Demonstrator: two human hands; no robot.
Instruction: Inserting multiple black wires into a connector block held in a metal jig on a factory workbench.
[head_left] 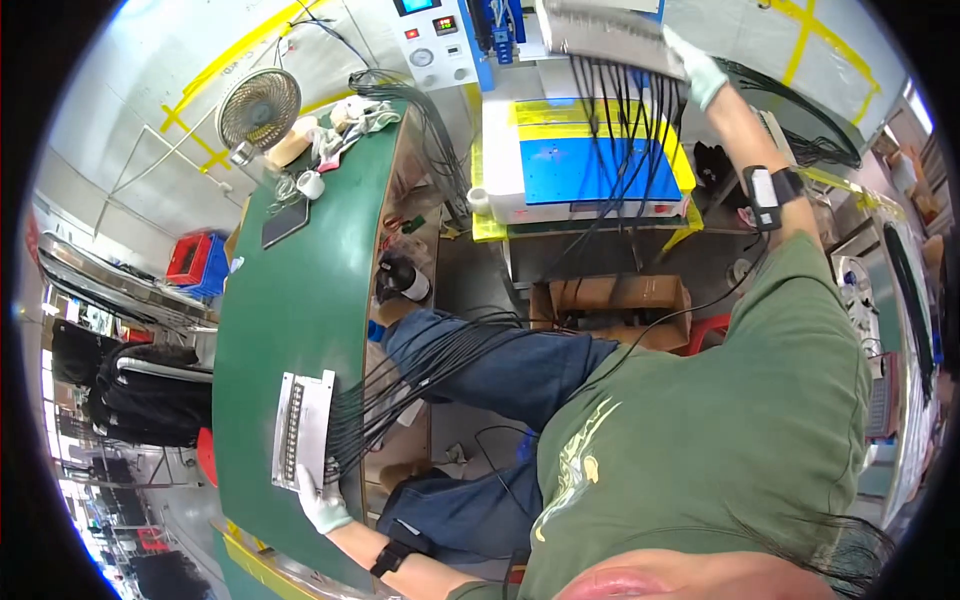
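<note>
My left hand (324, 508), in a white glove, grips the near end of a silver metal terminal fixture (313, 428) on the green table. A row of small contacts runs along the fixture, and a bundle of black cables (440, 370) trails from its right side across my leg. At the upper right, my right hand (704, 74), also gloved, is closed on the right end of a second silver metal fixture (612, 38). This one is held up, slightly blurred, with black cables (625, 110) hanging from it over the blue plate (590, 172) of a bench machine. The fingers' undersides are hidden.
On the green table (300, 290) are a fan (258, 112), a dark tablet-like slab (286, 224), a white cup and gloves. A machine panel with gauge (422, 57) stands behind. A cardboard box (612, 300) and a dark bottle (402, 275) are below.
</note>
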